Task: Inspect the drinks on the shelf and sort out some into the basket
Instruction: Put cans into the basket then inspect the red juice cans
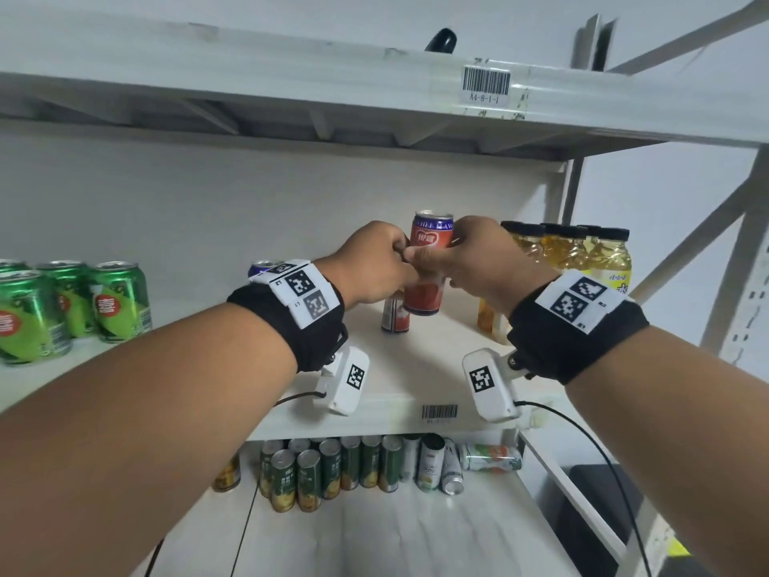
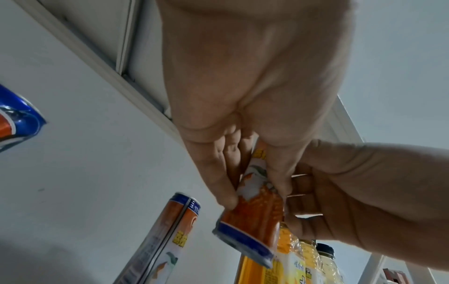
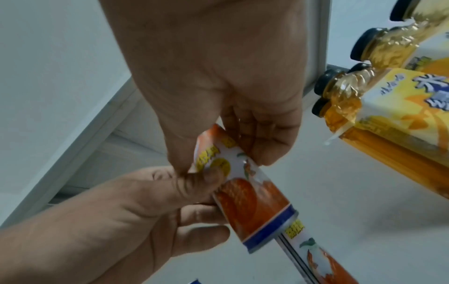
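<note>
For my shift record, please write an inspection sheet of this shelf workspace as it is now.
Surface: white shelf board, bare in front.
Job's things: red can lifted; second red can standing beneath; basket not seen.
Clutter: green cans left, yellow bottles right, more cans on lower shelf.
Grippers: left hand and right hand both grip the red can.
Cables: black cable from wrist camera.
Surroundings: white wall, barcode label.

Left of the standing red can [image 1: 395, 316] the shelf [image 1: 199, 314] lay bare as far as the green cans [image 1: 118, 301]; yellow bottles [image 1: 582, 251] crowded its right.
</note>
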Tool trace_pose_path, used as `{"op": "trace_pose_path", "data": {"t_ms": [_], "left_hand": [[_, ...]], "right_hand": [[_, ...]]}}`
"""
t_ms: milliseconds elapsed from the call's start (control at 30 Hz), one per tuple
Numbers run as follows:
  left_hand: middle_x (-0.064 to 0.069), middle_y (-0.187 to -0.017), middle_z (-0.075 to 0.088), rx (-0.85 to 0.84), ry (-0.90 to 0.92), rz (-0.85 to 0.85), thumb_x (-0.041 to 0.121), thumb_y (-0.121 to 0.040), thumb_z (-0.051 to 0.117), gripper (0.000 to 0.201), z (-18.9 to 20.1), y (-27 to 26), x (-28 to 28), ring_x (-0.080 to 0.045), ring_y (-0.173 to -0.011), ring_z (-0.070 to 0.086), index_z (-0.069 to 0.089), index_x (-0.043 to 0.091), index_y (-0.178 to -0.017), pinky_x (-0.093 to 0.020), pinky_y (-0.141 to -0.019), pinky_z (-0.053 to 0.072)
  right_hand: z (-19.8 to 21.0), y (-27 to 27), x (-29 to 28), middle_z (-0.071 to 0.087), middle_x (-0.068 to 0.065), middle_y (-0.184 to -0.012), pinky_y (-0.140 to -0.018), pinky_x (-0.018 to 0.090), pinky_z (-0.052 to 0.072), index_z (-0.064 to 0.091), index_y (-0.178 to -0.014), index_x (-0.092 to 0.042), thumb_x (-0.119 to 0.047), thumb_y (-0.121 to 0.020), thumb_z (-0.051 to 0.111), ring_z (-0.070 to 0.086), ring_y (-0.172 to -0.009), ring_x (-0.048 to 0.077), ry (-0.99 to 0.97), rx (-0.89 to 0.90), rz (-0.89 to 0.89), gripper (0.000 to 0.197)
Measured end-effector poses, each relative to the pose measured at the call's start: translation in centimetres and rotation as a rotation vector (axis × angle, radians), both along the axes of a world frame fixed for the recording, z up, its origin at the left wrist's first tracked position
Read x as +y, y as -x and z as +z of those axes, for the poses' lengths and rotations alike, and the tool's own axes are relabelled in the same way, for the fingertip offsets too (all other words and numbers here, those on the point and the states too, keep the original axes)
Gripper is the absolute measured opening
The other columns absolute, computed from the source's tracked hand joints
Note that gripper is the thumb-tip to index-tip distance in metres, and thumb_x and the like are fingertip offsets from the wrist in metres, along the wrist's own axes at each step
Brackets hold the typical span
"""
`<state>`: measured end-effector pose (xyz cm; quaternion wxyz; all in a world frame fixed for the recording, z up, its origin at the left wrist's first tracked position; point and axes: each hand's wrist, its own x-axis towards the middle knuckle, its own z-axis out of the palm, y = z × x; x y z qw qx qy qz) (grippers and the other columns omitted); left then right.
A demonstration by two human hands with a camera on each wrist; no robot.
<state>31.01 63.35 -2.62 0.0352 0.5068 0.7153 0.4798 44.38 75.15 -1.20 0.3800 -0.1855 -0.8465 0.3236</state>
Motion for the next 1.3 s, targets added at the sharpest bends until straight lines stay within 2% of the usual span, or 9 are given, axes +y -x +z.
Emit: {"op": "trace_pose_path", "data": {"t_ms": [133,233,433,600,733,833,967,1167,1300], "left_hand": [[-0.026,-0.102,0.079,0.007,-0.029,-0.028,0.021,-0.079,0.094,0.042,-0.1,-0.4,0.0,-0.043,-0.102,0.077,0.072,-0.008,-0.100,-0.059,-0.094,0.063],[-0.013,-0.103,0.082,-0.020,0.009,-0.076,0.036,-0.071,0.092,0.046,-0.3,-1.0,0.3,-0.029,-0.101,0.079,0.075,0.005,-0.102,-0.053,-0.100,0.062],[-0.017,-0.097,0.082,-0.095,-0.010,-0.034,0.049,-0.046,0.099,0.070,-0.3,-1.2,2.0,-0.032,-0.094,0.082,0.076,0.001,-0.091,-0.054,-0.092,0.066],[-0.005,-0.081,0.082,0.026,0.061,0.054,0.041,-0.057,0.105,0.040,-0.1,-1.5,4.0,-0.023,-0.080,0.082,0.080,0.015,-0.074,-0.049,-0.083,0.069],[-0.006,-0.087,0.081,0.096,0.141,0.089,0.032,-0.071,0.102,0.039,0.5,-1.2,5.1,-0.026,-0.087,0.080,0.076,0.010,-0.090,-0.051,-0.092,0.066],[0.001,-0.084,0.073,0.222,0.206,0.181,0.030,-0.078,0.097,0.033,1.0,-0.4,5.6,-0.020,-0.080,0.069,0.075,0.012,-0.094,-0.046,-0.089,0.064],[0.006,-0.091,0.069,0.429,0.255,0.341,0.027,-0.086,0.087,0.020,1.6,1.2,6.5,-0.019,-0.089,0.068,0.073,0.018,-0.097,-0.032,-0.083,0.059],[-0.001,-0.112,0.067,0.593,0.373,0.469,0.037,-0.089,0.078,0.038,1.4,3.6,9.0,-0.024,-0.105,0.062,0.069,0.015,-0.119,-0.032,-0.086,0.052],[-0.012,-0.124,0.067,0.633,0.494,0.506,0.040,-0.090,0.073,0.053,0.9,4.5,10.6,-0.031,-0.113,0.063,0.064,0.008,-0.132,-0.039,-0.095,0.056]], "right_hand": [[-0.3,-0.4,0.6,0.077,0.007,-0.081,-0.063,0.032,0.058,0.076,-0.090,-0.009,-0.039,-0.077,0.093,0.073,-0.069,0.017,0.065,0.044,0.042,0.037],[-0.3,-0.9,1.2,0.079,0.008,-0.094,-0.080,0.037,0.065,0.075,-0.102,-0.009,-0.029,-0.083,0.089,0.078,-0.086,0.023,0.184,0.117,0.138,0.031],[-0.2,-1.0,2.5,0.077,0.010,-0.106,-0.088,0.043,0.064,0.069,-0.116,-0.009,-0.026,-0.089,0.082,0.076,-0.100,0.029,0.198,0.097,0.205,0.035],[0.1,-0.6,4.2,0.076,0.012,-0.099,-0.086,0.049,0.064,0.068,-0.109,-0.009,-0.034,-0.075,0.094,0.074,-0.094,0.030,0.089,0.001,0.139,0.051],[0.5,0.5,6.2,0.074,0.006,-0.096,-0.078,0.043,0.064,0.065,-0.108,-0.014,-0.029,-0.071,0.094,0.073,-0.090,0.025,-0.014,-0.034,0.093,0.049],[1.1,1.6,8.0,0.069,0.001,-0.104,-0.073,0.037,0.061,0.061,-0.115,-0.018,-0.033,-0.069,0.092,0.069,-0.092,0.020,-0.185,-0.105,0.048,0.057],[1.3,3.4,9.6,0.063,-0.004,-0.112,-0.071,0.028,0.048,0.063,-0.119,-0.021,-0.035,-0.074,0.088,0.060,-0.101,0.019,-0.421,-0.233,0.054,0.053],[1.0,6.2,11.4,0.064,0.000,-0.111,-0.067,0.028,0.045,0.063,-0.117,-0.021,-0.036,-0.078,0.083,0.057,-0.096,0.022,-0.559,-0.381,0.095,0.047],[0.4,7.5,12.4,0.059,-0.003,-0.111,-0.079,0.028,0.045,0.063,-0.128,-0.021,-0.034,-0.081,0.081,0.053,-0.100,0.019,-0.541,-0.375,0.151,0.052]]}}
